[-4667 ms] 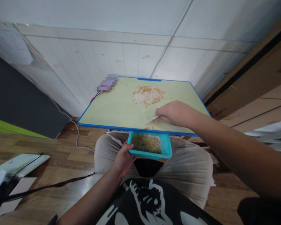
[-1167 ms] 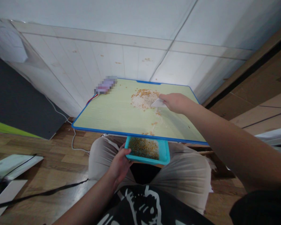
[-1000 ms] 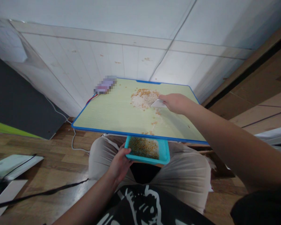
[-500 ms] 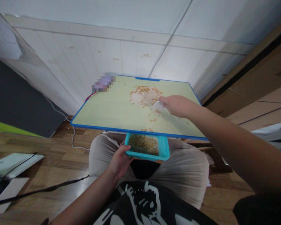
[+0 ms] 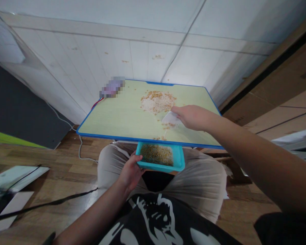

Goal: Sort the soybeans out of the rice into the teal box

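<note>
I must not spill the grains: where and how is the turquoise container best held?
Probably take the turquoise container by its left wall, from the left, thumb over the rim, as the left grip does: its top is open, and the board seems to overhang its far side.

One head-worn view, forward and down over lap [image 5: 201, 182] and tabletop [image 5: 114, 117]

A: What stands at the left?
B: A dark grey panel [image 5: 22, 105], lime green along its lower edge, with a white cord [image 5: 87, 159] trailing across the wooden floor [image 5: 66, 177].
A: And the right?
B: Brown cardboard [image 5: 277, 85]; between them, 1 grey cable [image 5: 185, 36] runs down the white wall [image 5: 91, 64]
</note>
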